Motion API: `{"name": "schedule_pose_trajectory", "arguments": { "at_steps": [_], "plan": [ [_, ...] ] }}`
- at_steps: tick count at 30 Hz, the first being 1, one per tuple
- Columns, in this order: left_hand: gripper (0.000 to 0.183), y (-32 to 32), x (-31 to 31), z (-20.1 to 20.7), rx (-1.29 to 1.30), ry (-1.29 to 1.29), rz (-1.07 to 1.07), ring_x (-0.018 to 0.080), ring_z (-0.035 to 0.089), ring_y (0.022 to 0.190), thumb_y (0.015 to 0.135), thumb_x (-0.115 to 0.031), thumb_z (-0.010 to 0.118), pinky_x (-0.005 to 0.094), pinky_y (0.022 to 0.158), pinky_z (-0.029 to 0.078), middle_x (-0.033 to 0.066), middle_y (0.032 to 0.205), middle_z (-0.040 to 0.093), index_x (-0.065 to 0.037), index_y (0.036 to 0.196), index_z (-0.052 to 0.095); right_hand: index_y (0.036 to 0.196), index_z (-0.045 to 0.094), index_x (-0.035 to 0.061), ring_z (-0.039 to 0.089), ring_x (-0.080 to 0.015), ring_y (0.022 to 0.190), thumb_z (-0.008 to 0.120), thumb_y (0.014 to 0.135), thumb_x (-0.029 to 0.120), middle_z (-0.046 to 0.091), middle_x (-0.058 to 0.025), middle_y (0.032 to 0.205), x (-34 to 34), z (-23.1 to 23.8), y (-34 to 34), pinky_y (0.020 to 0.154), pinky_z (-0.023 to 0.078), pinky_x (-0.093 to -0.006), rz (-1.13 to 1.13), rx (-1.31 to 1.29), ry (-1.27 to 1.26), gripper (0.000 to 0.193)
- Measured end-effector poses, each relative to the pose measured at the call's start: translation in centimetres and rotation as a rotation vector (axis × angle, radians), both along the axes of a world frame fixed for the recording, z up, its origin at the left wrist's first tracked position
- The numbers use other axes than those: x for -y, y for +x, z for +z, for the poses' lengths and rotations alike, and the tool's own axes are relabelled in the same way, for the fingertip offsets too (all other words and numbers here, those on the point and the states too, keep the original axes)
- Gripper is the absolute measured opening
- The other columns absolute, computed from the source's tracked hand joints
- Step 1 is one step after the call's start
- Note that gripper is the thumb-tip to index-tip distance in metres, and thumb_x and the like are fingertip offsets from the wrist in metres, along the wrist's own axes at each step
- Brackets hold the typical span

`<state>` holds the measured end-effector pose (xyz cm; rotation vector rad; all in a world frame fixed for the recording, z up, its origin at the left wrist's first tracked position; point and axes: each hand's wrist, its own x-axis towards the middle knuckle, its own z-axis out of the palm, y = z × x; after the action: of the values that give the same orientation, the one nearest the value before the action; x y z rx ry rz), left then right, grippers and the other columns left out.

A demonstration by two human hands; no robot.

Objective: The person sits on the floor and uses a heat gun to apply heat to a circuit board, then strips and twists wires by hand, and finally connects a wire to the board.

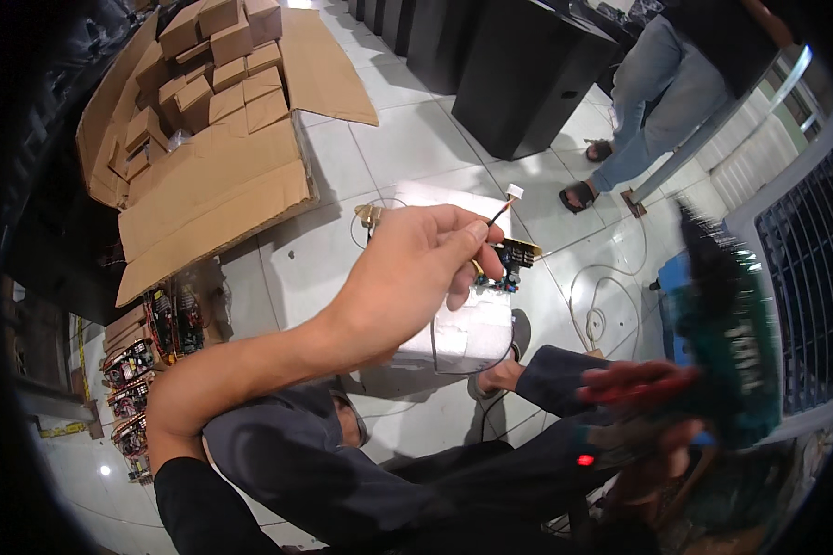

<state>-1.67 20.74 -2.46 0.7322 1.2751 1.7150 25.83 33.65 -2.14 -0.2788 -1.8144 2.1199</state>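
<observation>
One open carton point(217, 190) of many small boxes stands at left, with at least four circuit boards point(128, 400) below it. The left hand point(403, 264), above one white foam block point(472, 326), pinches one thin cable point(497, 218) between thumb and forefinger; its one white connector point(515, 191) sticks up beyond the fingertips. One board point(520, 252) lies under them, by the block's right edge. Rightmost, the blurred right hand point(662, 453) grips one green power tool point(736, 370).

green drill point(727, 338), pale lettering point(742, 356), blurred, unreadable
</observation>
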Motion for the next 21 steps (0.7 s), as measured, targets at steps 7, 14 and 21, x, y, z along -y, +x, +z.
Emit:
{"name": "schedule_pose_trajectory", "arguments": {
  "at_steps": [7,14,21],
  "plan": [
    [0.029,-0.5,0.7,-0.9,-0.200,-0.144,-0.004,0.0075,0.053,0.064,0.104,-0.018,0.049,0.0235,0.059,0.047,0.0134,0.087,0.071,0.008,0.102,0.062,0.126,0.045,-0.0088,0.063,-0.0345,0.109,0.055,0.090,0.063,0.061,-0.0290,0.116,4.4,-5.6,-3.9,0.100,0.047,-0.0462,-0.150,0.054,0.094,0.081],
    [0.030,0.0,-0.2,-1.2,-0.168,-0.143,-0.038,0.0079,0.054,0.064,0.104,-0.018,0.049,0.0237,0.059,0.048,0.0144,0.087,0.071,0.009,0.102,0.062,0.113,0.063,-0.0050,0.056,-0.0293,0.108,0.047,0.093,0.035,0.066,-0.0175,0.111,4.0,-8.1,-4.1,0.098,0.042,-0.0452,-0.218,0.036,0.168,0.048],
    [0.028,0.6,-0.7,-1.5,-0.149,-0.105,-0.031,0.0055,0.054,0.059,0.100,-0.015,0.050,0.0226,0.051,0.046,0.0121,0.083,0.072,0.009,0.100,0.064,0.125,0.044,-0.0017,0.062,-0.0310,0.109,0.050,0.095,0.047,0.062,-0.0212,0.108,3.3,-8.6,-3.5,0.103,0.044,-0.0476,-0.187,0.100,0.211,0.057]
  ]
}}
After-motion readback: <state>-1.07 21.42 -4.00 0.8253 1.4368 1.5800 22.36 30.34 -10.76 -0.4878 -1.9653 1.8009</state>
